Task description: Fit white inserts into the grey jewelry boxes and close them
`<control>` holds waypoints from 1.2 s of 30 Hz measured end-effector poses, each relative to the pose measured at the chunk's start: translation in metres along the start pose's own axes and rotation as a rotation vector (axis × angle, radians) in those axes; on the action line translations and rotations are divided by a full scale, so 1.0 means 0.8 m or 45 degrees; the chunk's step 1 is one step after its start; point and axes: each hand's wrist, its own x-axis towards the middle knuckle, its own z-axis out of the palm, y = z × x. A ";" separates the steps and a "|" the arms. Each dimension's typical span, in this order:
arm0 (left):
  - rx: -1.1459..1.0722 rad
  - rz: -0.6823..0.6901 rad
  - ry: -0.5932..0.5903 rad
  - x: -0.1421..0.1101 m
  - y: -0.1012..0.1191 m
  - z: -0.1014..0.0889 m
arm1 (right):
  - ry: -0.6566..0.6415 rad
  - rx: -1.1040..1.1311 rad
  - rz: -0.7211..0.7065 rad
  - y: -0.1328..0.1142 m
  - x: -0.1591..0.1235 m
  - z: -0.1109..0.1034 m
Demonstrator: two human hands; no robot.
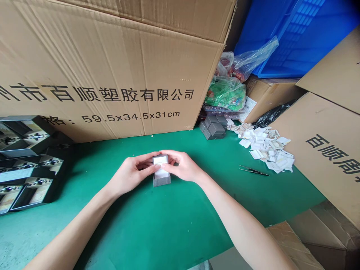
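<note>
The left hand (131, 173) and right hand (180, 166) are gripping an open small grey box (161, 180) between them. Stacked grey boxes (213, 126) are sitting upper centre, and loose white inserts (261, 146) are lying to their right.

Right, here's my bench (157, 221), green top stretching out in front of me! Over on my left, open black boxes (28, 161) with printed inserts crowd the edge. Up at the back, a small stack of grey boxes (213, 127) sits hard against a big cardboard carton (112, 75). Just right of them, a loose heap of white card pieces (260, 146), and beside that, dark tweezers (253, 170) lying flat!
</note>
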 end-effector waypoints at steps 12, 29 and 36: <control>-0.001 -0.020 0.015 0.000 0.002 0.000 | -0.008 0.043 -0.005 0.000 0.000 0.003; 0.044 -0.010 -0.036 0.000 0.001 -0.004 | -0.020 0.089 0.025 -0.006 -0.001 0.003; 0.023 -0.006 -0.035 0.001 0.004 -0.003 | 0.001 0.097 0.040 -0.006 0.000 0.003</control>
